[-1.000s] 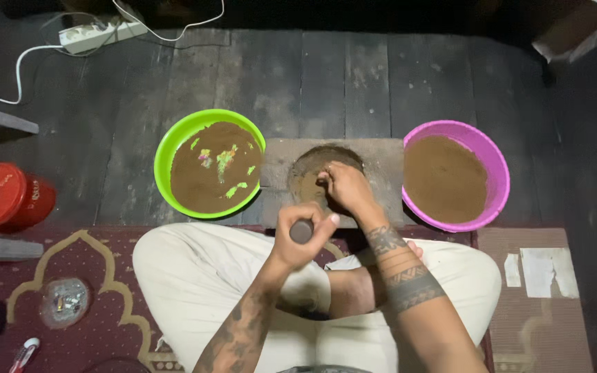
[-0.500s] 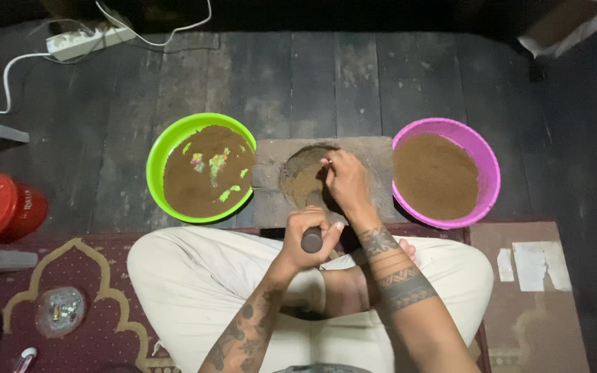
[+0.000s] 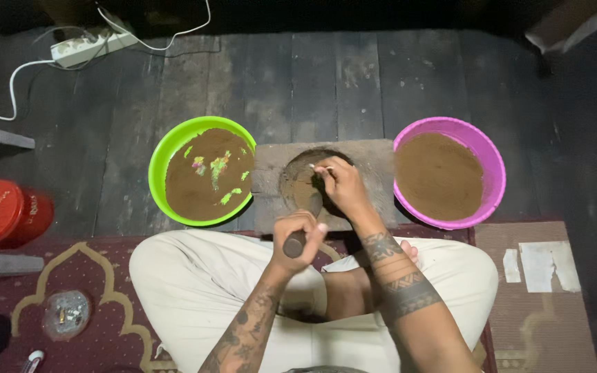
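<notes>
Two bowls (image 3: pixel 202 173) sit full; your left hand (image 3: pixel 298 235) grips a dark tool, right fingers (image 3: pixel 326 173) pinch powder at the slab (image 3: pixel 374 159).

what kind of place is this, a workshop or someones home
Probably a home floor used as a makeshift work spot. The person sits cross-legged on a patterned rug over dark floorboards, a power strip lies on the boards, and two plastic basins of brown powder flank a slab.
</notes>
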